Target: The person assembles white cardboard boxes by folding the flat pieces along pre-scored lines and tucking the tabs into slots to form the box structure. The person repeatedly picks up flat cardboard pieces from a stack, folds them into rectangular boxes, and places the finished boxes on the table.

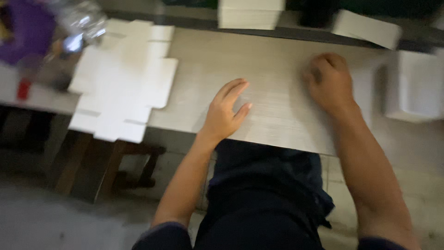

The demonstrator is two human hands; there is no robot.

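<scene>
Dim workroom, pale surface (pixel 277 51) running to a dark back edge. Lying flat on it, a big grey sheet (pixel 273 111) overhangs the near edge above the lap. It looks light, thin and bendy, probably best taken by its edges. Left hand (pixel 224 113) rests on it, fingers spread flat, holding nothing. Right hand (pixel 329 83) sits curled, knuckles down on the sheet's far right part. Off left, well apart, a white box blank (pixel 122 81); stacks (pixel 249 14) behind.
</scene>
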